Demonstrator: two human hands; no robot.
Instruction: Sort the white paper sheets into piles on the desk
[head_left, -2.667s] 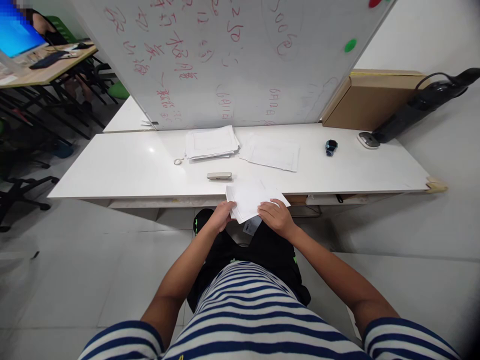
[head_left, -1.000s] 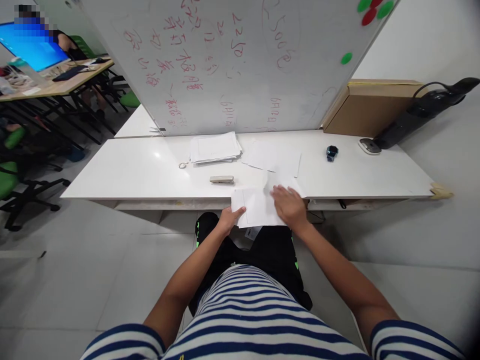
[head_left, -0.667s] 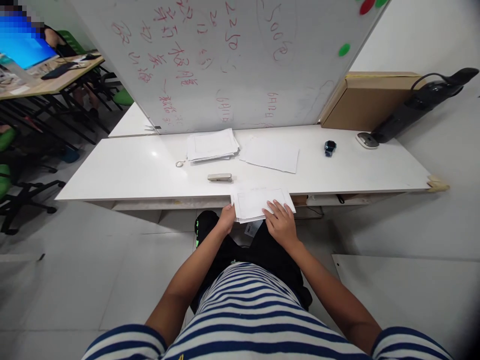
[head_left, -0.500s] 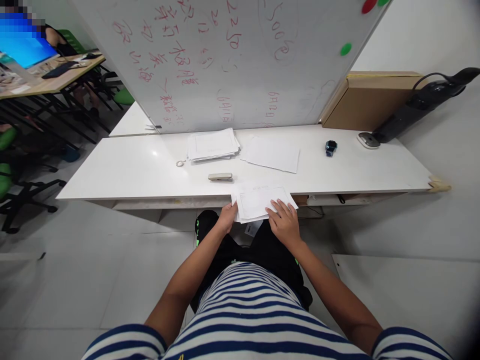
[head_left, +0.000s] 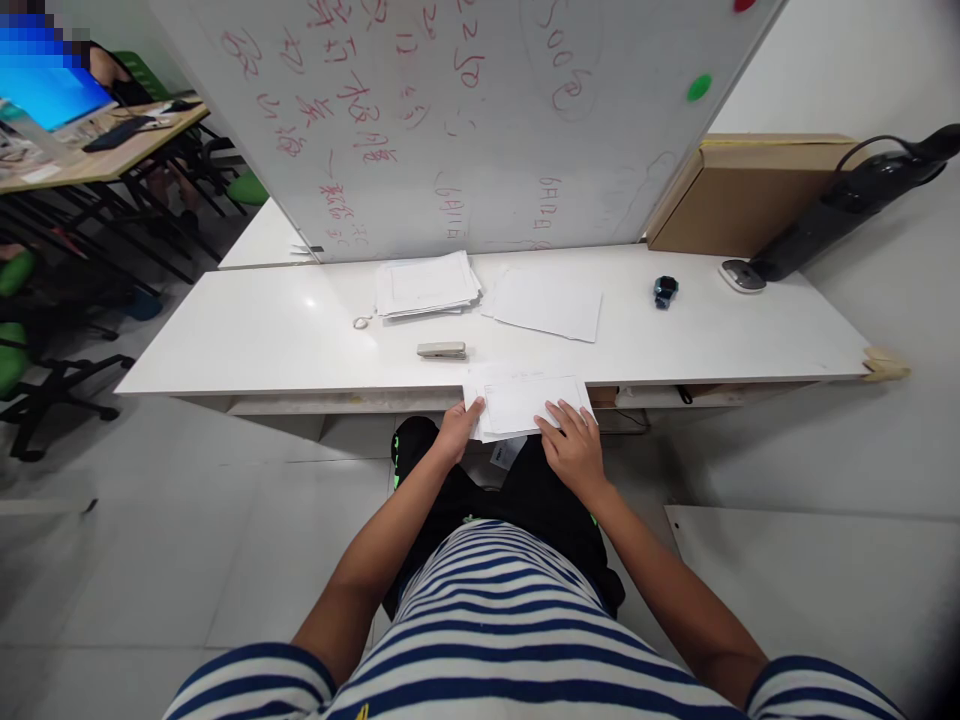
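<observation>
A thin sheaf of white papers (head_left: 517, 400) lay face up at the front edge of the counter (head_left: 262, 340), its near part out past that edge, above the person's lap. A printed frame showed faintly on the top sheet; the words were too small to read. The left hand (head_left: 457, 432) gripped the left end, thumb on top and the other fingers hidden beneath. The right hand (head_left: 573, 448) rested on the right part, its fingers extended and slightly spread over the top sheet; whether it also pinched from below could not be told.

Just beyond the sheaf, to its left, was a stapler (head_left: 442, 350). Behind that sat a thicker paper stack (head_left: 427, 284), with a small loop (head_left: 361, 323) near its left corner. Loose sheets (head_left: 551, 305) lay just right of the stack. Farther right came a watch (head_left: 665, 291), then a mouse (head_left: 742, 276) beside a cardboard box (head_left: 750, 195). At the back of the counter stood a whiteboard (head_left: 420, 170) with red handwriting.
</observation>
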